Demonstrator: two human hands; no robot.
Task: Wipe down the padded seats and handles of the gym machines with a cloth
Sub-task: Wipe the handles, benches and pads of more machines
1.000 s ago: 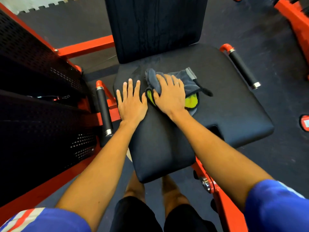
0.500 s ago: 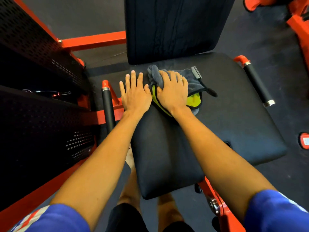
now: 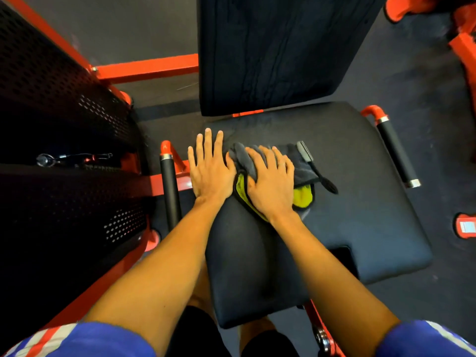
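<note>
Leaning over the seat [image 3: 360,215], the person plants the left hand [image 3: 210,171] flat on the bare pad, fingers straight and holding nothing, probably as a brace. Just beside it, the right hand [image 3: 270,184] presses the grey-and-yellow cloth [image 3: 302,197] onto the pad with fingers spread. Whether the fingertips hook its fold is unclear. Beyond, the backrest [image 3: 270,52], left handle [image 3: 170,191] and right handle [image 3: 398,155] await wiping.

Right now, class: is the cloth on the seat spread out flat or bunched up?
Bunched up: the cloth lies in folds under the right hand, grey over yellow.
</note>
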